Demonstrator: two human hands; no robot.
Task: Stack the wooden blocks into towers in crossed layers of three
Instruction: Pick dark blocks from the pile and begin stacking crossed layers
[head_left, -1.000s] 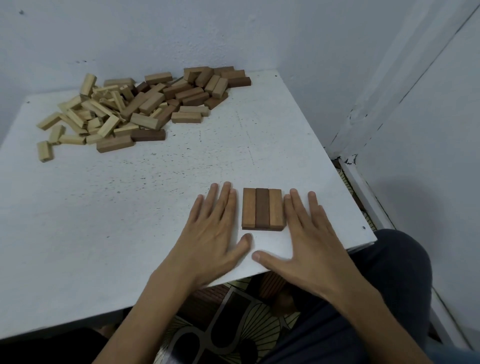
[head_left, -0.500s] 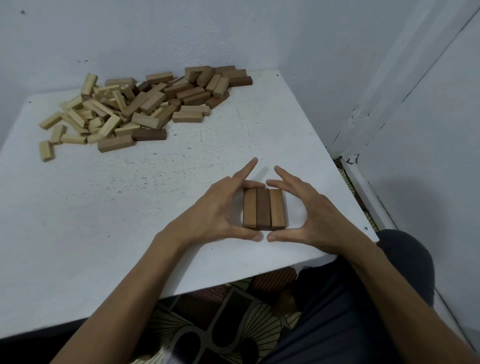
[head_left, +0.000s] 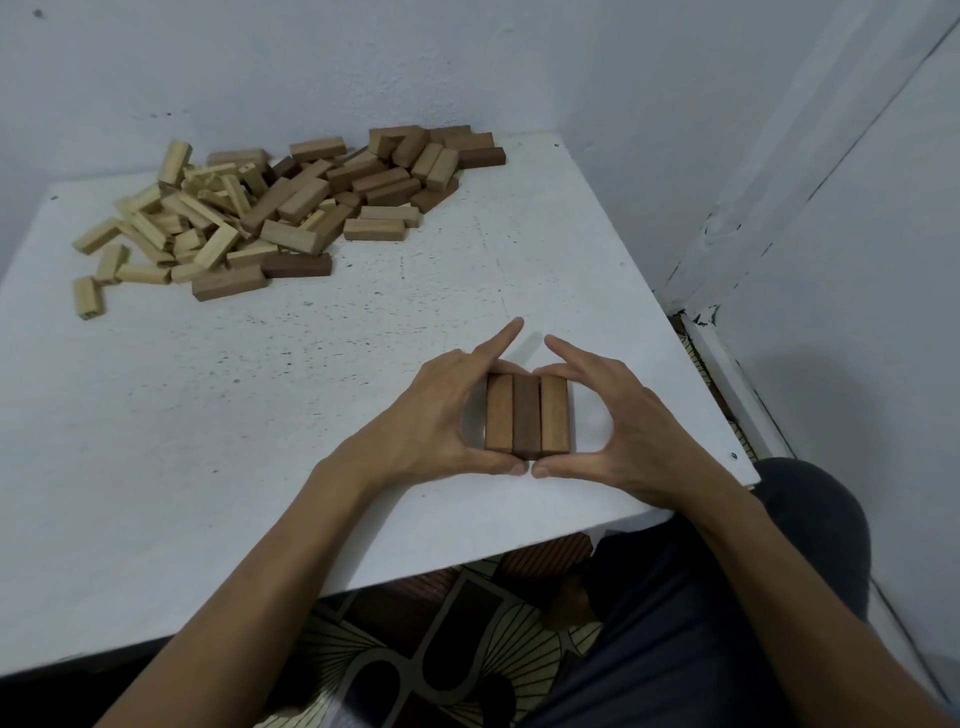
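Note:
Three wooden blocks (head_left: 527, 414) lie side by side as one layer near the front right of the white table (head_left: 260, 415): two mid-brown ones with a darker one between them. My left hand (head_left: 441, 410) cups the layer's left side, thumb at its near end and fingers at its far end. My right hand (head_left: 618, 415) mirrors it on the right side. Both thumbs nearly meet at the near edge. Each index finger points up and away from the blocks.
A loose pile of several pale and brown blocks (head_left: 270, 208) covers the table's far left and back. Walls close in behind and to the right. The table's front edge (head_left: 467, 566) runs just below my wrists, with my dark-clad knee (head_left: 810, 519) beside the right corner.
A second ago both hands lay flat on the table beside the layer. They have since risen and closed around it, thumbs and fingers pressing its ends; little has moved in the last half second.

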